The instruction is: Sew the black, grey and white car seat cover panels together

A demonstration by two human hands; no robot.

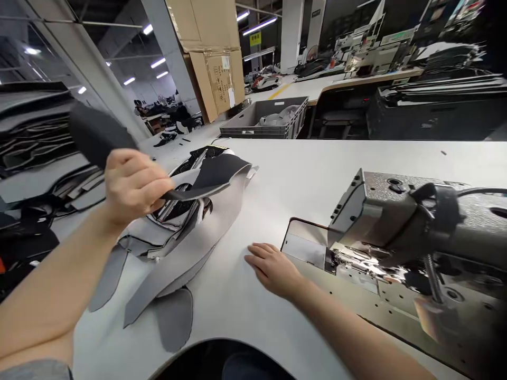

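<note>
My left hand (137, 182) is raised at the left, its fingers wrapped round a dark grey fabric piece (216, 171) with a pale underside. One end of the piece sticks up blurred behind the fist; the other stretches right over a pile of sewn fabric parts. Light grey ribbed panels (190, 253) from this pile spread over the white table toward me, with a rounded grey flap (174, 319) at the front. My right hand (273, 269) lies on the tabletop with fingers outstretched, holding nothing, just left of the sewing machine (396, 232).
A grey plastic crate (263, 119) with grey parts stands beyond the table. Behind it rises a large cardboard box (217, 63). Stacked dark fabric pieces (35, 126) fill the far left. Another sewing machine (380, 53) sits on a bench at the back right, near a dark crate (439, 113).
</note>
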